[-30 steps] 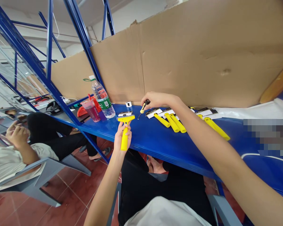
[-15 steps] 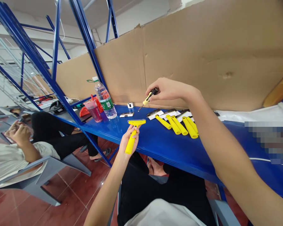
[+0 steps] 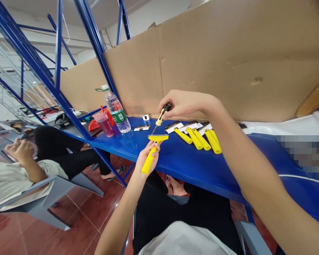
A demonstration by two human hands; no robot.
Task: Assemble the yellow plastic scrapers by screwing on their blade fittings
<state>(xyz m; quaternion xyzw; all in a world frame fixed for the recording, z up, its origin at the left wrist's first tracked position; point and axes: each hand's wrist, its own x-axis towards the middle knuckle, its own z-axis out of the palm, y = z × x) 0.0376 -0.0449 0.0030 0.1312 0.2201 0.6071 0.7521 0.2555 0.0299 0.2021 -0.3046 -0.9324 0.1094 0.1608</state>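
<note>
My left hand [image 3: 149, 156] grips a yellow scraper [image 3: 148, 161] by its handle, with the wide head at the top. Above it, my right hand [image 3: 172, 103] is closed around the handle of a black and cream screwdriver [image 3: 162, 115]. The screwdriver slants down, its tip at the left part of the scraper's head; I cannot make out whether it touches a screw. To the right, several yellow handles [image 3: 196, 139] lie in a row on the blue tabletop [image 3: 175, 159]. White and black cards [image 3: 174, 126] lie behind them.
A water bottle [image 3: 119, 115] and a red drink cup [image 3: 105, 124] stand at the left. A small white object [image 3: 145, 117] and a flat packet [image 3: 141, 128] lie near the cardboard wall [image 3: 138, 81]. Another person [image 3: 23, 156] sits to the left beyond the blue post [image 3: 95, 53].
My right hand has lowered the screwdriver leftward, so its tip now meets the scraper's head. My left hand has shifted the scraper slightly to the right.
</note>
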